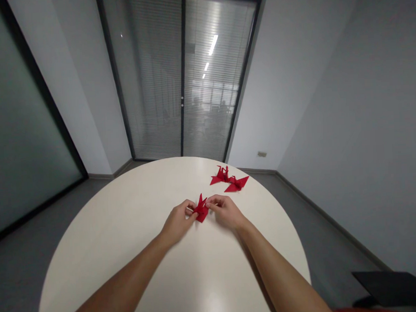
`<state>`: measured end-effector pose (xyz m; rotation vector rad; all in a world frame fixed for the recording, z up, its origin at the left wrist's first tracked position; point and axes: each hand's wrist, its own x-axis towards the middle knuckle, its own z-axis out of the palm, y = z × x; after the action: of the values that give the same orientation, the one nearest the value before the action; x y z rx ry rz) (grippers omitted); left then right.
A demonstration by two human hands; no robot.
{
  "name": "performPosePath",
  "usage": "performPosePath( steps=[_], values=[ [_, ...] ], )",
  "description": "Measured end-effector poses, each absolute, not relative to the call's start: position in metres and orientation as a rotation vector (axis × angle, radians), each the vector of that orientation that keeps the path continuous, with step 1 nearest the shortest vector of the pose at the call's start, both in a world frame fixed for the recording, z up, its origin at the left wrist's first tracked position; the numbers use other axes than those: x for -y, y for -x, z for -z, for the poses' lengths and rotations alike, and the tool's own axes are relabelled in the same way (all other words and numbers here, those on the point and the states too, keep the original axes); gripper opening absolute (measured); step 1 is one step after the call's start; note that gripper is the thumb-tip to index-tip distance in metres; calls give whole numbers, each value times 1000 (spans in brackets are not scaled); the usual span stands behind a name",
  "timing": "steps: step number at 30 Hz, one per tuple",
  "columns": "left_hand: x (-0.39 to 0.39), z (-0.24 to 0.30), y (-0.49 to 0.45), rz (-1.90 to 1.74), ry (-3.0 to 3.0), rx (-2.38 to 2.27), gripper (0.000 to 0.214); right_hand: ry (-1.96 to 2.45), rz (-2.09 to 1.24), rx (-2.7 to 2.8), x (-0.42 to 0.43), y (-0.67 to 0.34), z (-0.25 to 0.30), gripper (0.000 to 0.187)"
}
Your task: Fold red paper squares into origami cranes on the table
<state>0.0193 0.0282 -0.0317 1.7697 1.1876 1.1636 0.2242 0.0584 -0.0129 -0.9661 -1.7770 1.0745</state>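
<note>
Both of my hands pinch a small folded red paper piece (201, 209) above the round white table (135, 223). My left hand (178, 220) grips its left side with closed fingers. On its right side my right hand (225, 210) holds it between thumb and fingers. The paper has pointed flaps sticking up. Two finished red paper cranes (229, 179) lie on the table just beyond my right hand, close together.
The table's far edge curves in front of a glass door with blinds (184, 79). Grey floor surrounds the table. A dark flat object (393, 288) sits at the lower right, off the table.
</note>
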Motion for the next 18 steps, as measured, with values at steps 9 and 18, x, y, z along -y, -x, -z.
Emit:
performPosePath(
  steps=[9,18],
  values=[
    [-29,31,-20,-1158,-1699,-1154,16,1012,-1137,1725,-60,-226,14,30],
    [-31,35,-20,-1185,-1636,-1095,18,973,-1098,1756,-55,-225,8,36]
  ],
)
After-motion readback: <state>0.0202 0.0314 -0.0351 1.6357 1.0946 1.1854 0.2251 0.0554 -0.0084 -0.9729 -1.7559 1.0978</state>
